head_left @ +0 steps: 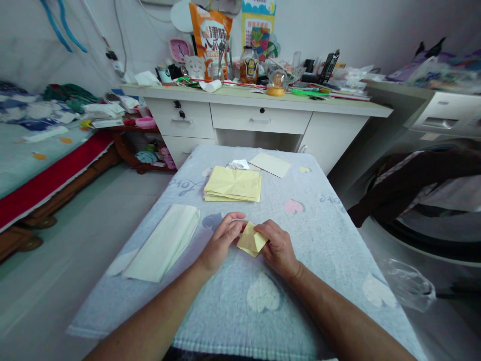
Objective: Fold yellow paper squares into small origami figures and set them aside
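Observation:
A small folded piece of yellow paper [251,240] is held up over the cloth-covered table. My right hand [280,247] pinches its right side between thumb and fingers. At the paper's left edge is my left hand [224,240], its fingers curled toward it; the fingertips are partly hidden, and whether they grip the paper is unclear. Beyond my hands lies a stack of creased yellow sheets [233,184]. A long pale folded paper [165,243] rests to the left of my left hand.
A flat cream sheet [270,164] and crumpled white paper [239,164] lie at the far end of the blue tablecloth [315,301]. Behind stands a cluttered white desk [259,118]. A bed [41,155] is at left, a washing machine [443,120] at right.

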Demonstrator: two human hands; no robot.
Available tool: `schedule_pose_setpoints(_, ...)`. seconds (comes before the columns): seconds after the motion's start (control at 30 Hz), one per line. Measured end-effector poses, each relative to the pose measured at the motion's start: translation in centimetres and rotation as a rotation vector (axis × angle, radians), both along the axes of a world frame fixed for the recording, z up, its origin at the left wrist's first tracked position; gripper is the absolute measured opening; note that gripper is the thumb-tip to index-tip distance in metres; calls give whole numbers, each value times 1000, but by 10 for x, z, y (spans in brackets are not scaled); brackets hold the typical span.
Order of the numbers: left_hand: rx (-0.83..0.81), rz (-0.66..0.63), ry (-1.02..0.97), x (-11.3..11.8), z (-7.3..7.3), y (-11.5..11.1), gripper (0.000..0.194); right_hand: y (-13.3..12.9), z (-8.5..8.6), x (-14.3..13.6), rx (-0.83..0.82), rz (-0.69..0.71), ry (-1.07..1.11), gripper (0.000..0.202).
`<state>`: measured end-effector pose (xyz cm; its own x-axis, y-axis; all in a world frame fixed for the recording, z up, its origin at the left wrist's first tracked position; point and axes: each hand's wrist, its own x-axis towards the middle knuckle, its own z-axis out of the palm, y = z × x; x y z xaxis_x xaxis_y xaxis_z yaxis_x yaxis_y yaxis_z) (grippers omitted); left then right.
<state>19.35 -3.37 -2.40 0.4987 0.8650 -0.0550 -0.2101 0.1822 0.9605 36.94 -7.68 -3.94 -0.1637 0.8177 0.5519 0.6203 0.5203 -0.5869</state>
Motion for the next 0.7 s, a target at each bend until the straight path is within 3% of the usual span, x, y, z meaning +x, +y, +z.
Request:
schedule_pose_setpoints(0.23, -28, 48, 172, 4, -5, 8, 31, -2, 2, -6, -6, 90, -116, 40)
schedule_pose_setpoints(0.37, -12, 73, 170, 2, -4, 8, 29, -2, 3, -7, -85, 41, -67, 49)
schedule_pose_setpoints(0.53, 4, 103, 172, 0, -5, 8, 31, -2, 4, -7, -182, 4, -21, 17)
schedule_pose_setpoints(0.7, -10, 79, 111, 1, -3, 6, 32, 0, 5, -7, -275, 28, 143, 15)
